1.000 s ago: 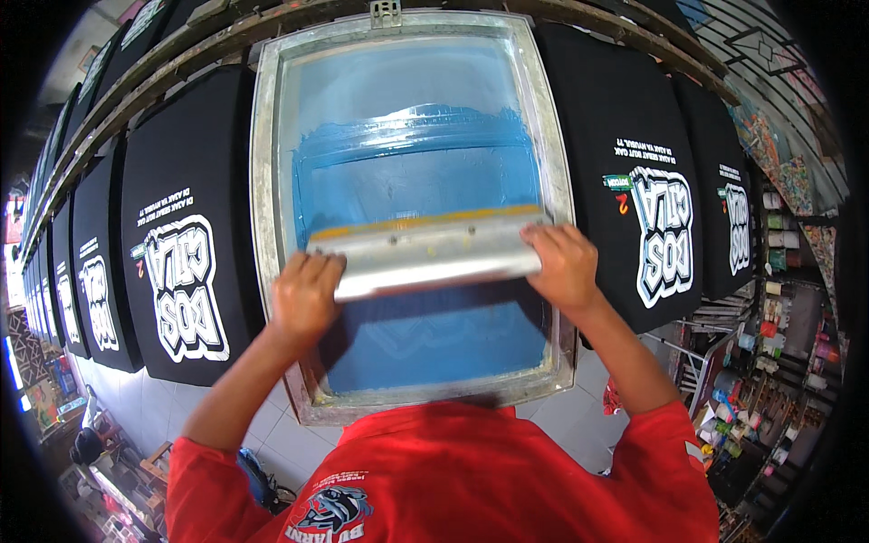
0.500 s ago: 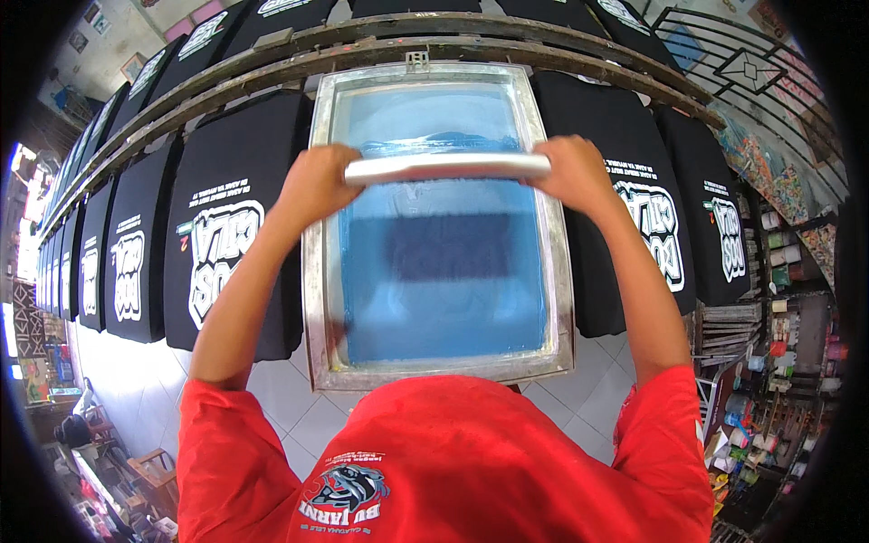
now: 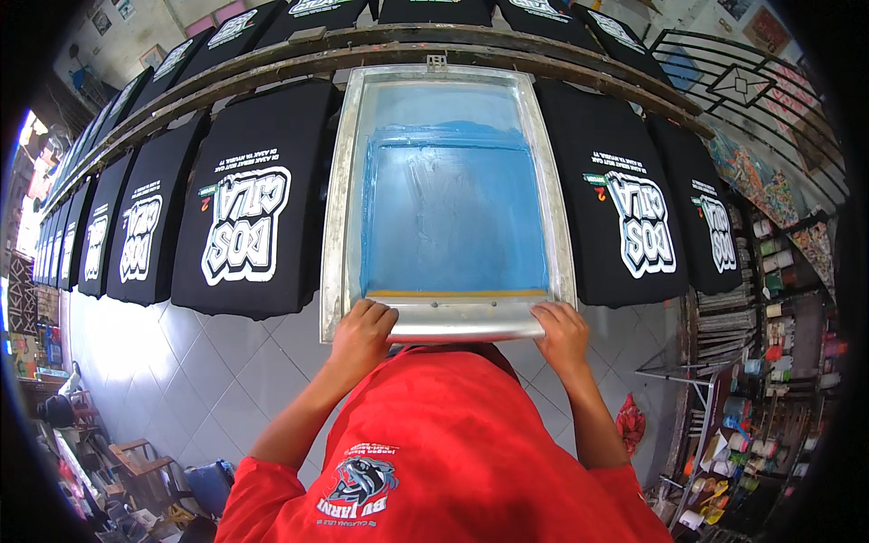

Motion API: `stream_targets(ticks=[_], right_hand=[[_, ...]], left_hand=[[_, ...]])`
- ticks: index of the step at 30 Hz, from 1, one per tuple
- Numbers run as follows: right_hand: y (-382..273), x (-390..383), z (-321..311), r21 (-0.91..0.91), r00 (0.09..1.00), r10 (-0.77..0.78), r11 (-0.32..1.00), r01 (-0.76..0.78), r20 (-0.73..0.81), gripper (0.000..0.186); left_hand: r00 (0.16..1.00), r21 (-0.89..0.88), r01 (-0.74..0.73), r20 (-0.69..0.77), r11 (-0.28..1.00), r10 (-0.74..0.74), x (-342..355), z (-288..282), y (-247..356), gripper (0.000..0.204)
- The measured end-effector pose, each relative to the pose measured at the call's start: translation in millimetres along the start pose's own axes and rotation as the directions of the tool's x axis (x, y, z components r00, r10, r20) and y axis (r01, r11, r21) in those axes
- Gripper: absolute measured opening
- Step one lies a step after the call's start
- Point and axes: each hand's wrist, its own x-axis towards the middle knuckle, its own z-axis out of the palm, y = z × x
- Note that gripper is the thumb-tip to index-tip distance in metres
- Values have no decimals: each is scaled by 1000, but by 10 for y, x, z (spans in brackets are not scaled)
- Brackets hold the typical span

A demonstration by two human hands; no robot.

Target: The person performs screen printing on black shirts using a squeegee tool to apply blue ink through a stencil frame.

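Note:
At the near end of the screen frame (image 3: 550, 185), my left hand (image 3: 365, 335) and my right hand (image 3: 561, 335) are closed on the two ends of a long silver squeegee (image 3: 466, 321) with a yellow blade edge. The squeegee lies across the lower part of the screen, close to my red-shirted body. Blue ink (image 3: 457, 208) covers most of the mesh, with a thicker, wavy band toward the far end. Whatever is under the screen is hidden.
Black shirts with white prints (image 3: 243, 127) hang flat on boards to both sides and behind, along wooden rails (image 3: 253, 65). Below is a tiled floor (image 3: 217, 362). A shelf of small pots (image 3: 778, 308) stands at right, a wooden chair (image 3: 136, 457) at lower left.
Half a second ago both hands held the squeegee at the screen's far part; now they have drawn it down to the near end. The view has also shifted.

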Motion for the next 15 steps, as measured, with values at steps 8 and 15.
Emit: stream_targets(ticks=[8, 15], right_hand=[[-64, -206, 85, 31, 1000, 26, 999, -25, -4, 54], [-130, -254, -15, 128, 996, 93, 987, -94, 10, 55]], left_hand=[[999, -46, 12, 34, 999, -10, -209, 85, 115, 48], [998, -123, 67, 20, 990, -65, -223, 31, 171, 60]])
